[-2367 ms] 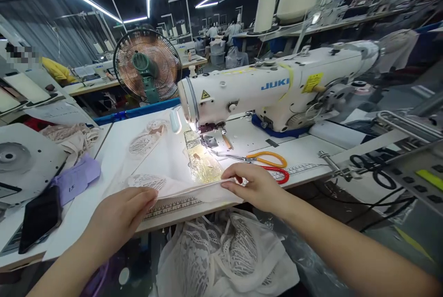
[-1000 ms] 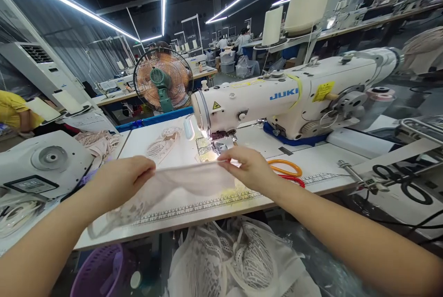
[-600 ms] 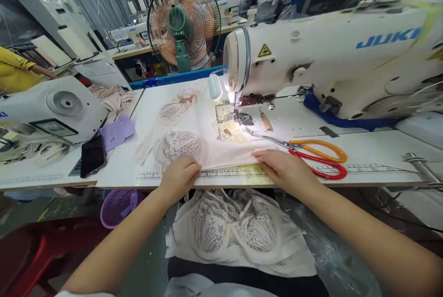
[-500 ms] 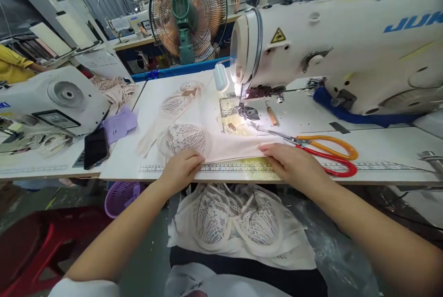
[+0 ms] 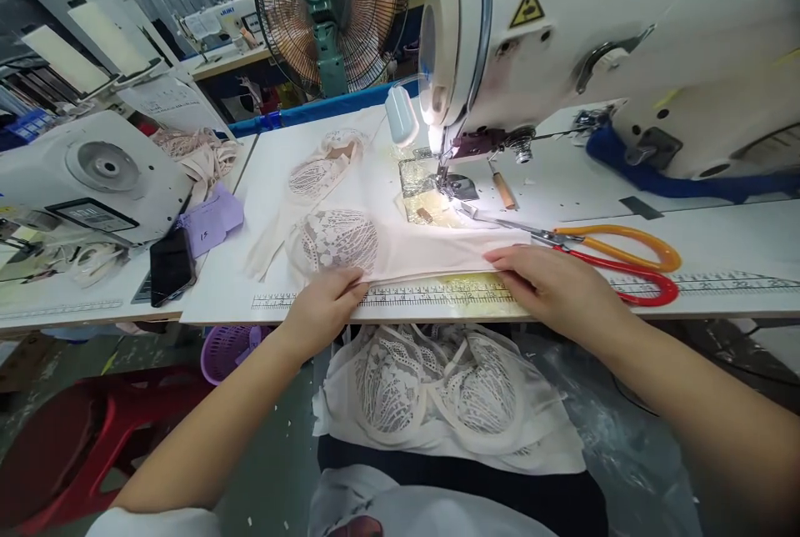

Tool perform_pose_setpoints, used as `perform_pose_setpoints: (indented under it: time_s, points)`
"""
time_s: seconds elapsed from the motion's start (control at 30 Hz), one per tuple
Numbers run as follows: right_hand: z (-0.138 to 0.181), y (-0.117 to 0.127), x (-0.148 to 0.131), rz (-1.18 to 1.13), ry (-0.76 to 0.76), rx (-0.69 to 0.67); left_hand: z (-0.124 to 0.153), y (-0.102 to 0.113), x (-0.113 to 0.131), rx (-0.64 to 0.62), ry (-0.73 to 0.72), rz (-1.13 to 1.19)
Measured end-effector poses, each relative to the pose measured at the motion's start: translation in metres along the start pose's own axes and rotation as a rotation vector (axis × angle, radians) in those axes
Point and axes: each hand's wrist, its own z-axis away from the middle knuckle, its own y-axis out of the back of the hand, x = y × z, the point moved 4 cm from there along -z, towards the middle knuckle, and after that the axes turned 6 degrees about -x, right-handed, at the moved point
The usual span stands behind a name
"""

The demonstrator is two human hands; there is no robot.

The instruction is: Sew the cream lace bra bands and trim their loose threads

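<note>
A pale pink bra with lace cups lies on the white table, its smooth side band drawn out flat along the printed ruler. My left hand is closed on the band's lower edge beside the nearer cup. At the band's other end, my right hand pinches the fabric between thumb and fingers. Just beyond my right fingers lie scissors with one orange and one red handle. The sewing machine's needle area is lit, behind the band. More lace bras rest on my lap.
A wooden-handled tool lies right of the needle. On the left are a phone, purple paper pieces and another sewing machine. A fan stands behind the table. Below are a purple basket and red stool.
My view has shifted slightly, so the machine looks nearer. My right hand appears a little further right, with more of the band showing between my hands. Both hands keep their hold.
</note>
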Motion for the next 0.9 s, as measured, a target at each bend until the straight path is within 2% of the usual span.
perform_pose_setpoints:
  time_s: [0.4, 0.9]
  points:
    - [0.011, 0.004, 0.009, 0.014, -0.002, -0.029, -0.015, 0.010, 0.005, -0.086, -0.040, 0.083]
    - [0.013, 0.007, 0.009, 0.057, -0.034, -0.059, -0.019, 0.008, 0.005, -0.142, -0.088, 0.068]
